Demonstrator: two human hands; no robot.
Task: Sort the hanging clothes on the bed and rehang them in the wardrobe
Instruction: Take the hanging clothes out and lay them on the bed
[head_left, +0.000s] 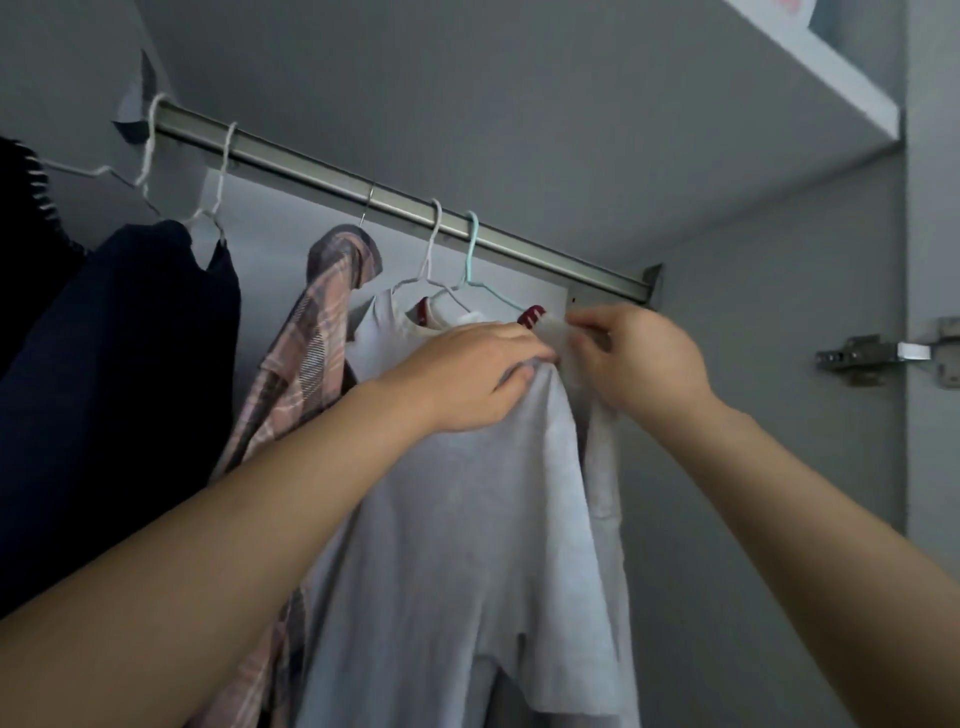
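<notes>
A white T-shirt with a red-striped collar hangs on a light blue hanger hooked over the metal wardrobe rail. My left hand grips the shirt's shoulder fabric from the left. My right hand pinches the shoulder fabric near the collar at the right end of the hanger. Just behind the shirt hangs another white garment on a white hanger.
A pink plaid shirt hangs left of the white clothes, and a dark navy garment hangs further left on a white hanger. A white shelf sits above. The wardrobe side wall with a metal hinge is close on the right.
</notes>
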